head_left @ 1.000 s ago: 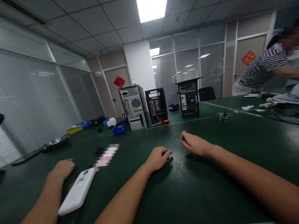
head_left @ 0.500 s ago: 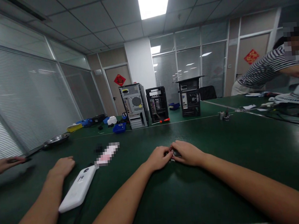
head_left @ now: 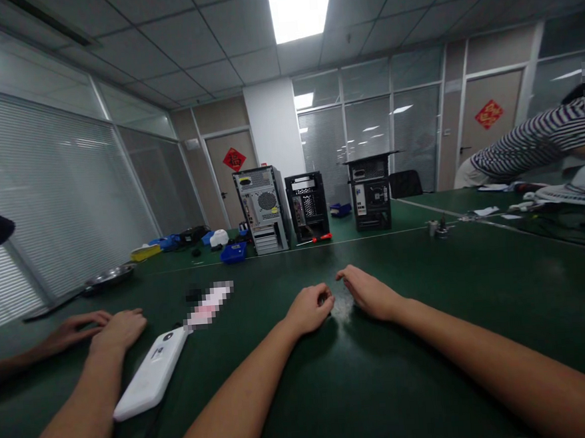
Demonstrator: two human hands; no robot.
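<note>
My left hand rests on the green table as a loose fist, with a small dark object just showing between thumb and fingers. I cannot make out what the object is. My right hand lies palm down a short gap to its right, fingers stretched toward the left hand and holding nothing. A pale scuffed patch of table lies between the two hands.
A co-worker's forearm and hand lie at the left beside a white device, with another person's hand further left. Three computer cases stand at the far side with a red screwdriver and blue bins. A person in a striped shirt leans over the right table.
My hands met over the small dark object half a second ago and have since drawn apart. A hand at the far left has slid in next to the co-worker's hand.
</note>
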